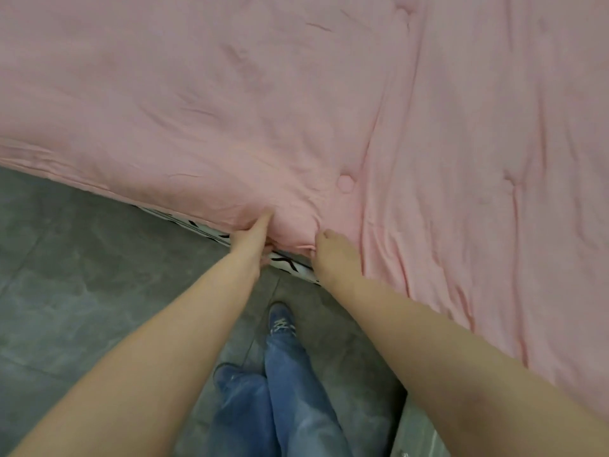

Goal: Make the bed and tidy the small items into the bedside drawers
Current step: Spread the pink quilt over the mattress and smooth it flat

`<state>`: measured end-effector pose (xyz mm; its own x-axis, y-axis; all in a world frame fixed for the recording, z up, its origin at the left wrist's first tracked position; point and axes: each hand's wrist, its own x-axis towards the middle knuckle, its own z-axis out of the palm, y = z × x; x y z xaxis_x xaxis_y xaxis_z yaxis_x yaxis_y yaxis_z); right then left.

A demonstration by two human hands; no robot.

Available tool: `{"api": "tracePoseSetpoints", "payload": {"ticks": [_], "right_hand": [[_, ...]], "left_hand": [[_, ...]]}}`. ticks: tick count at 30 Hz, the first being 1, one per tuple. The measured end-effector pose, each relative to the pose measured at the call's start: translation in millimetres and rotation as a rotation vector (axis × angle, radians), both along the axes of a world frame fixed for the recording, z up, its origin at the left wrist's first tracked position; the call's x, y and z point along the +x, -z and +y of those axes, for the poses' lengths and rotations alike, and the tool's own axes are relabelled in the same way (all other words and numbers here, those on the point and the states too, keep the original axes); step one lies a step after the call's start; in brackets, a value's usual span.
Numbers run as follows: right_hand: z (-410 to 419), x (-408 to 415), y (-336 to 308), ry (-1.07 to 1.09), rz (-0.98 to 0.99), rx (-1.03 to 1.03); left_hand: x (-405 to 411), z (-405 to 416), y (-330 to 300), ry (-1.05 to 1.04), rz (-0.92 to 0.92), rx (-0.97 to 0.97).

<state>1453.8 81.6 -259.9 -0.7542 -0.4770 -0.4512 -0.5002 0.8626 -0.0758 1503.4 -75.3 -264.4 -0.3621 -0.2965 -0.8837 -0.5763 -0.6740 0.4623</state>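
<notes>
Soft, matt pink quilted cloth duvet, creased, at twelve o'clock; smooth grey stone-look floor tiles at eight.

One view only, head cam, wide-angle w/ edge bowing. Looks steeply down and fwd from standing height at the bed corner. Pink quilt fills 9 through 3 o'clock; grey floor from 6 to 9. Both forearms enter from the bottom edge, hands meeting near centre, close to the lens. Jeans and shoes at 6 o'clock.
</notes>
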Motion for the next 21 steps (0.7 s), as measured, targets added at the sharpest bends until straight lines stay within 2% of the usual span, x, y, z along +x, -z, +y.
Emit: {"api": "tracePoseSetpoints", "payload": {"ticks": [2,3,6,7,9,12,14,15,17,19,21], "right_hand": [[-16.2,13.7,-8.5,-0.039,-0.120,-0.210],[-24.0,23.9,-15.2,-0.063,-0.154,-0.325],[-34.9,46.4,-30.8,-0.092,-0.150,-0.534],[-33.4,48.8,-33.4,-0.090,-0.155,-0.558],[-27.1,46.5,-25.2,-0.127,-0.214,-0.479],[-22.1,37.9,5.7,-0.247,-0.305,-0.138],[-25.7,36.5,21.2,-0.305,-0.369,-0.029],[-29.9,39.6,22.8,-0.338,-0.434,0.010],[-34.6,50.4,19.8,-0.352,-0.579,0.049],[-35.7,58.5,7.1,-0.255,-0.599,0.008],[-37.7,58.8,-12.4,-0.117,-0.646,-0.088]], "left_hand": [[-6.2,-11.1,6.4,-0.114,-0.010,0.112],[-5.4,-18.4,5.5,-0.120,-0.029,0.029],[6.7,-33.5,-15.1,0.030,-0.065,-0.618],[17.3,-33.5,-25.7,0.055,-0.064,-0.770],[48.8,-29.2,-25.7,0.091,-0.097,-0.909],[75.7,-25.7,5.9,0.232,-0.235,-0.727],[63.9,-32.1,11.5,0.306,-0.332,-0.603],[56.6,-37.2,10.1,0.341,-0.355,-0.613],[48.7,-48.3,-4.7,0.431,-0.370,-0.666],[53.7,-59.9,-20.9,0.472,-0.351,-0.665],[66.2,-71.8,-37.3,0.510,-0.405,-0.619]]}}
